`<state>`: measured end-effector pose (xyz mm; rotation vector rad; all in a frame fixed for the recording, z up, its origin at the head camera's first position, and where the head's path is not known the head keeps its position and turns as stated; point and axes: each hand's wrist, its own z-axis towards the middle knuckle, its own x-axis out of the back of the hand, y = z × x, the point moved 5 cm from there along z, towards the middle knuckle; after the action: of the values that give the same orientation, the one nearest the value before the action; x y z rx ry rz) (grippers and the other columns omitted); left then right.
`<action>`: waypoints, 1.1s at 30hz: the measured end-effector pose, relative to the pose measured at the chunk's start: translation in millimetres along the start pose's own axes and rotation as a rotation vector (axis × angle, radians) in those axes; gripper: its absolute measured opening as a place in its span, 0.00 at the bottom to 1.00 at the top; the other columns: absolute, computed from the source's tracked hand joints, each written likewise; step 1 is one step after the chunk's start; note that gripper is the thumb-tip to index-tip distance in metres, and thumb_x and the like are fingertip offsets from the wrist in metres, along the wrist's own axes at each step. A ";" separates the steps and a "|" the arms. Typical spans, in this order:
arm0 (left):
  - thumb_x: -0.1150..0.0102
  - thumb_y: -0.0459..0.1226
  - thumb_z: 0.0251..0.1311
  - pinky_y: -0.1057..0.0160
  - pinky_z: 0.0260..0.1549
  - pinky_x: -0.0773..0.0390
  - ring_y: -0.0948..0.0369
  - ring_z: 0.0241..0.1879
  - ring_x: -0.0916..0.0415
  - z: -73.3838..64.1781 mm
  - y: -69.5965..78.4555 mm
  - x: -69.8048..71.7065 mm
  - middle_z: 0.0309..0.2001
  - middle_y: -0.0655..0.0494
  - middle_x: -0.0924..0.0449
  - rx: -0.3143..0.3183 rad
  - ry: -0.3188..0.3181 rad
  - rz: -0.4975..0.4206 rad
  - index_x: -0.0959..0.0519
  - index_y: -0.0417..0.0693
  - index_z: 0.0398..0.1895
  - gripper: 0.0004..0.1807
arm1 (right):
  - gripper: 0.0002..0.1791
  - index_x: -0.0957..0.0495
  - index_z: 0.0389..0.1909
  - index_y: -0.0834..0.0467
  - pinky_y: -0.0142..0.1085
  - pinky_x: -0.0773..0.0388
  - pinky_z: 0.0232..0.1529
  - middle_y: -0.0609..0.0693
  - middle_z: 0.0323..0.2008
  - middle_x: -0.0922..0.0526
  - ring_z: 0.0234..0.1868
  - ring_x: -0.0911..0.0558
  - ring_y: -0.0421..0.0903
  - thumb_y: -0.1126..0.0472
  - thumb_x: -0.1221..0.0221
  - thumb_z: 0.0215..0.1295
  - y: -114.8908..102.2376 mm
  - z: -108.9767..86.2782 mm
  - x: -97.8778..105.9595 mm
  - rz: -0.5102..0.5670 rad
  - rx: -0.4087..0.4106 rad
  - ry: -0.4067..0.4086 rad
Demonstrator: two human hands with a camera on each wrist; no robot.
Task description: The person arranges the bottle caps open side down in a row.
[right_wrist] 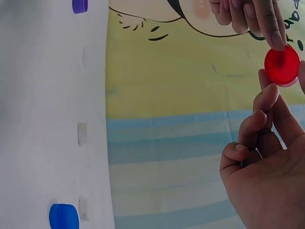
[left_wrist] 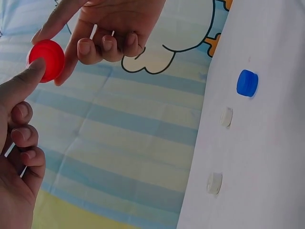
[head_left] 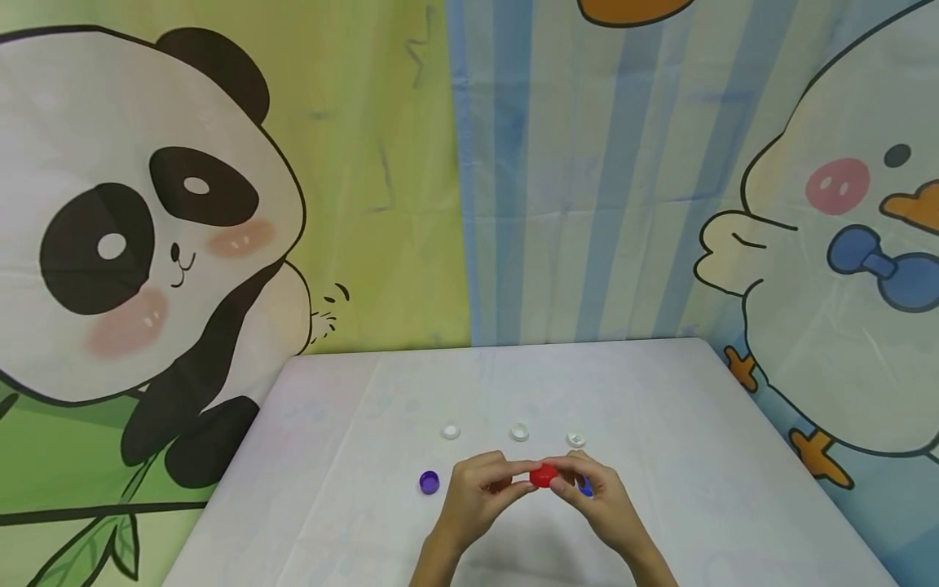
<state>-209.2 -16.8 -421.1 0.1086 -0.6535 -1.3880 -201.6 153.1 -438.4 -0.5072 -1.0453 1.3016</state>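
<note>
A round red bottle cap is held up over the white table between both hands. My left hand pinches it from the left; in the left wrist view the thumb lies across the flat face of the red cap. From the right, my right hand grips the edge with thumb and forefinger, and its other fingers curl loosely in the right wrist view. Partly hidden behind the right hand is a blue cap on the table. A purple cap lies to the left of the left hand.
Beyond the hands, three white caps stand in a row: a left one, a middle one and a right one. The table ends at a cartoon-printed curtain behind and at the sides.
</note>
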 end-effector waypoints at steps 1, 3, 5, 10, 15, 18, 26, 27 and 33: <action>0.33 0.37 0.45 0.83 0.15 0.43 0.76 0.17 0.44 -0.1 0.0 0.1 0.14 0.65 0.36 0.003 -0.001 0.000 0.17 0.47 0.36 0.12 | 0.15 0.21 0.42 0.54 0.35 0.37 0.24 0.44 0.26 0.28 0.28 0.33 0.38 0.71 0.43 0.56 -0.7 0.1 -0.3 0.002 0.002 -0.001; 0.33 0.37 0.45 0.83 0.14 0.43 0.76 0.17 0.44 -0.2 0.1 0.1 0.14 0.65 0.36 0.007 -0.002 0.000 0.17 0.47 0.36 0.12 | 0.15 0.22 0.43 0.54 0.35 0.37 0.24 0.44 0.26 0.28 0.28 0.33 0.38 0.71 0.43 0.56 -1.5 0.0 -0.7 0.005 0.005 -0.002; 0.33 0.37 0.45 0.82 0.14 0.43 0.76 0.17 0.44 -0.2 0.0 -0.3 0.14 0.65 0.37 0.014 -0.004 -0.002 0.17 0.47 0.37 0.12 | 0.15 0.22 0.43 0.54 0.35 0.37 0.23 0.45 0.26 0.29 0.28 0.34 0.38 0.71 0.43 0.56 -2.0 -0.3 -0.5 0.013 0.011 -0.002; 0.34 0.37 0.46 0.82 0.13 0.43 0.76 0.16 0.44 -0.3 -0.6 -2.0 0.14 0.64 0.36 0.040 -0.012 -0.007 0.17 0.47 0.37 0.12 | 0.14 0.22 0.44 0.54 0.34 0.37 0.22 0.44 0.25 0.29 0.27 0.33 0.38 0.69 0.43 0.57 0.4 -1.3 -0.6 0.008 -0.009 0.005; 0.34 0.35 0.46 0.83 0.14 0.44 0.72 0.15 0.43 2.3 0.9 -1.8 0.14 0.62 0.35 0.088 -0.024 -0.013 0.18 0.46 0.39 0.14 | 0.15 0.22 0.45 0.53 0.33 0.37 0.22 0.43 0.25 0.30 0.26 0.33 0.38 0.67 0.42 0.57 5.0 -1.2 -1.1 -0.019 -0.025 0.032; 0.33 0.32 0.44 0.83 0.15 0.44 0.69 0.14 0.41 6.5 9.2 3.5 0.14 0.60 0.35 0.102 -0.026 -0.021 0.19 0.46 0.40 0.16 | 0.16 0.23 0.46 0.53 0.33 0.37 0.22 0.43 0.24 0.30 0.26 0.34 0.38 0.68 0.42 0.56 5.6 -1.0 -3.9 -0.006 -0.011 0.038; 0.33 0.30 0.43 0.82 0.15 0.40 0.64 0.15 0.38 13.0 19.1 14.3 0.17 0.57 0.32 0.132 -0.025 -0.047 0.21 0.42 0.43 0.19 | 0.20 0.24 0.49 0.54 0.33 0.37 0.20 0.43 0.23 0.30 0.25 0.33 0.38 0.69 0.39 0.53 5.5 3.3 -7.7 -0.015 0.043 0.065; 0.33 0.30 0.43 0.82 0.15 0.39 0.64 0.15 0.38 12.3 18.5 13.6 0.17 0.57 0.32 0.135 -0.022 -0.049 0.21 0.42 0.43 0.19 | 0.20 0.24 0.49 0.54 0.33 0.36 0.20 0.43 0.24 0.30 0.25 0.33 0.37 0.69 0.39 0.53 6.6 2.7 -7.3 -0.016 0.039 0.067; 0.33 0.30 0.42 0.82 0.15 0.40 0.63 0.14 0.38 11.2 17.1 9.8 0.16 0.57 0.32 0.131 0.000 -0.048 0.21 0.43 0.42 0.19 | 0.20 0.23 0.48 0.55 0.33 0.35 0.22 0.43 0.23 0.30 0.26 0.32 0.38 0.69 0.38 0.52 7.3 1.1 -5.4 -0.010 0.038 0.071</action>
<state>-199.4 -19.1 -400.9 0.2296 -0.7455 -1.3909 -206.0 149.6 -445.6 -0.5152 -0.9611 1.2834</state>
